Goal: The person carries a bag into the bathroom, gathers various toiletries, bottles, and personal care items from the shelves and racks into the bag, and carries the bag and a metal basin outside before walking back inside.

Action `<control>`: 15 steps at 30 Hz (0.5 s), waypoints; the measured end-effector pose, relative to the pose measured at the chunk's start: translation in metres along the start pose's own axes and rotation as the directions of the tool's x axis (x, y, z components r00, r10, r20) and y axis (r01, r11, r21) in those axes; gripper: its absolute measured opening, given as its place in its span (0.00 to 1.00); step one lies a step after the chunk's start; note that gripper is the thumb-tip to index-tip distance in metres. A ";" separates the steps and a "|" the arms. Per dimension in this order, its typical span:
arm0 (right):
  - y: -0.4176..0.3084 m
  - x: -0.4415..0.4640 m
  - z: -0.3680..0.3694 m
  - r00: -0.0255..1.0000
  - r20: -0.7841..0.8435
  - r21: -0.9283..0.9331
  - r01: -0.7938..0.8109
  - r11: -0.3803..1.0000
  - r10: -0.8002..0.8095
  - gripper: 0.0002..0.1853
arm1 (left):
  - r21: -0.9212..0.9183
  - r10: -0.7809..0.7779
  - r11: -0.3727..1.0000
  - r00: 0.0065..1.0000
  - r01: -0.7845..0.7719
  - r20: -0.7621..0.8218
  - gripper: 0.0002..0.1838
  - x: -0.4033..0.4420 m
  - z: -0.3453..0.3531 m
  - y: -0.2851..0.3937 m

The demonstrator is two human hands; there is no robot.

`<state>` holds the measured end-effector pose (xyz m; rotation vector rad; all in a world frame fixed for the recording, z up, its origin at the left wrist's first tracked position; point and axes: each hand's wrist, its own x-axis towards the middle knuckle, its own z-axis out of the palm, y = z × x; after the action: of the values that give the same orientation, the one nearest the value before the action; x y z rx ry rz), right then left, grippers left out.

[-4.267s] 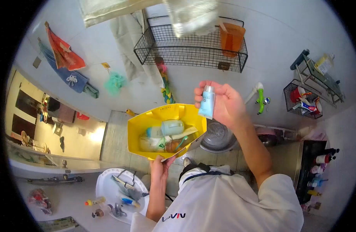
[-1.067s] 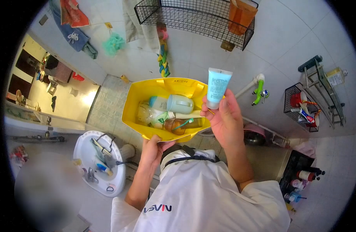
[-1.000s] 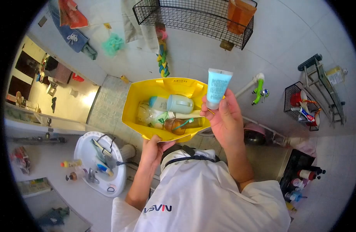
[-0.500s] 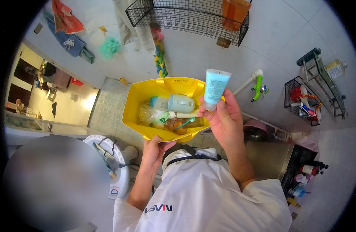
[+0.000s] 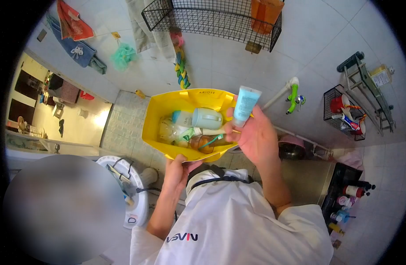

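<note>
My right hand (image 5: 257, 137) holds a light blue squeeze tube (image 5: 246, 104) upright with a slight tilt, at the right end of a yellow bag (image 5: 161, 108). The near rim of this bag is gripped by my left hand (image 5: 176, 173), thumb over the edge. Inside lie a pale blue mug (image 5: 207, 118), a bottle with a blue cap (image 5: 181, 118), a brownish cup (image 5: 202, 143) with a teal toothbrush (image 5: 210, 141), and a green and white tube (image 5: 187, 134). Some items at the bag's left end are clear and hard to make out.
A wire basket (image 5: 211, 20) hangs on the far wall, beside a green tap (image 5: 293, 99). On the right are a folding metal rack (image 5: 366, 88) and a small wire caddy (image 5: 333, 106). A white washbasin (image 5: 141, 205) stands at left; several bottles line the right-hand counter.
The light blue tube has dropped slightly and tilted to the right as my right hand turned. My left hand still holds the bag's rim.
</note>
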<state>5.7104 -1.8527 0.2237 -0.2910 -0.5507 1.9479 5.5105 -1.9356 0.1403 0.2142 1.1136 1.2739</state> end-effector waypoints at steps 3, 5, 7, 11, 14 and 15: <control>0.003 0.001 -0.017 1.000 0.010 -0.085 -0.026 0.996 0.027 0.17 | 0.003 -0.011 1.000 1.000 0.011 0.003 0.23 0.002 -0.003 -0.002; 0.005 0.000 -0.008 0.996 -0.084 -0.180 0.014 0.984 -0.030 0.15 | 0.002 -0.032 0.999 0.999 0.032 0.020 0.23 0.001 -0.002 0.000; 0.009 0.002 -0.013 0.996 -0.064 -0.194 0.052 0.980 -0.066 0.15 | -0.003 -0.031 1.000 0.999 0.031 0.023 0.22 0.000 -0.003 -0.001; 0.012 0.005 -0.022 0.995 -0.011 -0.196 0.098 0.976 -0.102 0.15 | 0.004 -0.031 1.000 0.998 0.031 0.048 0.22 0.000 -0.003 -0.001; 0.006 0.008 -0.018 0.993 -0.110 -0.013 -0.036 0.999 0.034 0.16 | 0.004 -0.043 0.999 0.998 0.042 0.044 0.21 0.002 0.001 0.000; 0.006 0.009 -0.020 0.993 -0.110 -0.012 -0.037 0.999 0.035 0.16 | 0.004 -0.042 0.999 0.998 0.042 0.043 0.21 0.002 0.002 0.000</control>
<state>5.7102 -1.8417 0.2040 -0.4166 -0.4901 1.9506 5.5117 -1.9331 0.1407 0.2181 1.0782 1.2248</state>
